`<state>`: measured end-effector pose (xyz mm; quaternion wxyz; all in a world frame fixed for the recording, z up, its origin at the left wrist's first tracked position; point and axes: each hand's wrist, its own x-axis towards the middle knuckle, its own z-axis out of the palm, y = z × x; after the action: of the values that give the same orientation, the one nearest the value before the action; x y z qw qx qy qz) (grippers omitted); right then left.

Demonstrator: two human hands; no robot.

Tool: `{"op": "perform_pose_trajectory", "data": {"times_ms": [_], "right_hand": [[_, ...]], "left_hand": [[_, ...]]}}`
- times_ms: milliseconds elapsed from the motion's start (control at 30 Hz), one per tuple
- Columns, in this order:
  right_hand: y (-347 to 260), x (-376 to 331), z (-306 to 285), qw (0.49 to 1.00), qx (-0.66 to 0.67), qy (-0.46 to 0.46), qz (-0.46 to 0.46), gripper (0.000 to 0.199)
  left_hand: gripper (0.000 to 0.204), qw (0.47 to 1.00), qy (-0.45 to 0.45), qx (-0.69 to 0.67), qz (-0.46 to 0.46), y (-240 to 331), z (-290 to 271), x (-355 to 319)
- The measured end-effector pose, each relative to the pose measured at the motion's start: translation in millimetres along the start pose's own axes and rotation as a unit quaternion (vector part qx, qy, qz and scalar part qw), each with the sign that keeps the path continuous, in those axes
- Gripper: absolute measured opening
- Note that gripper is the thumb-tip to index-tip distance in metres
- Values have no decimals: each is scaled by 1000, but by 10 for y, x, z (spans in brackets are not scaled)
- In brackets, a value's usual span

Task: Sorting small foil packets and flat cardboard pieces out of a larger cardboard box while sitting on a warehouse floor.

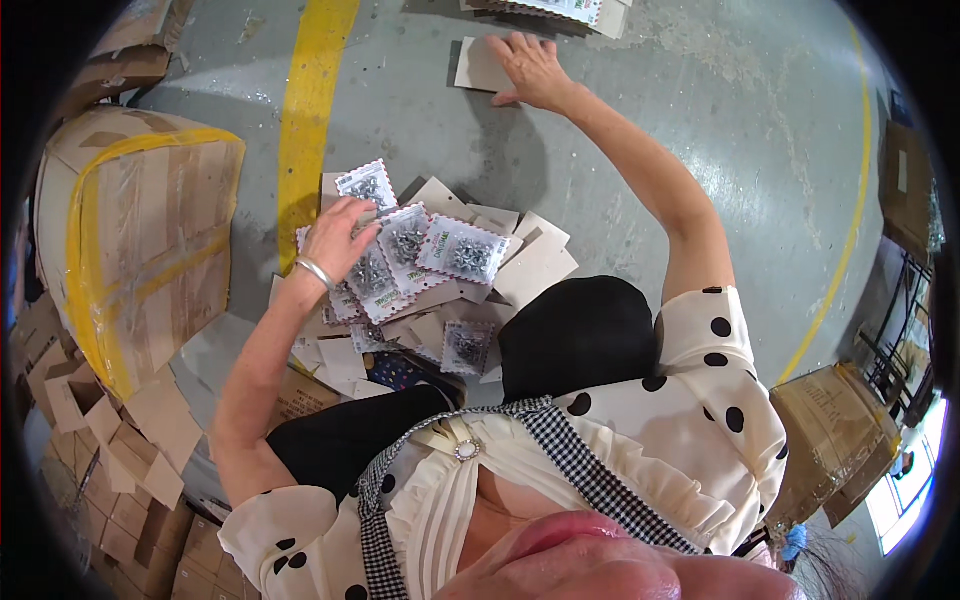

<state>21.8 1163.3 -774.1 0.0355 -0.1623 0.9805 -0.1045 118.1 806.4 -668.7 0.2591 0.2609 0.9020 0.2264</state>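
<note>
Cardboard rectangle [472, 68], flat and pale beige, is lying on the scuffed gray floor [780, 230] way out past the heap, and the right hand [533, 75] is the close one by a mile. That grip is resting palm-down over the card's right side, fingers splayed open, not closing round anything, so most of what's showing is poking out left of it. Long axis seems to be running left-right, but the hand's hiding one end, so I'm not swearing to it.

The bare left hand [340, 238] is hanging well apart, nearer the body, over white stamp-edged packets [464, 250] with small silvery bits, which are sitting on loose beige cards [540, 268]. Its fingers are curling, but I can't tell whether they're pinching one.
</note>
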Motion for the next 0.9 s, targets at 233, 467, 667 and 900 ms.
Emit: {"op": "perform_pose_trajectory", "data": {"times_ms": [233,467,667,900], "right_hand": [[-183,130,-451,995,51,82,11,89],[641,1519,-1017,997,10,10,72,100],[724,1562,-998,999,1,-14,43,81],[-235,814,-978,970,156,141,-120,85]], "left_hand": [[22,999,-15,-45,5,-97,63,-113],[19,998,-6,-61,9,-81,52,-34],[19,998,9,-62,-4,-189,76,-207],[20,996,4,-73,-56,-279,81,-207]]}}
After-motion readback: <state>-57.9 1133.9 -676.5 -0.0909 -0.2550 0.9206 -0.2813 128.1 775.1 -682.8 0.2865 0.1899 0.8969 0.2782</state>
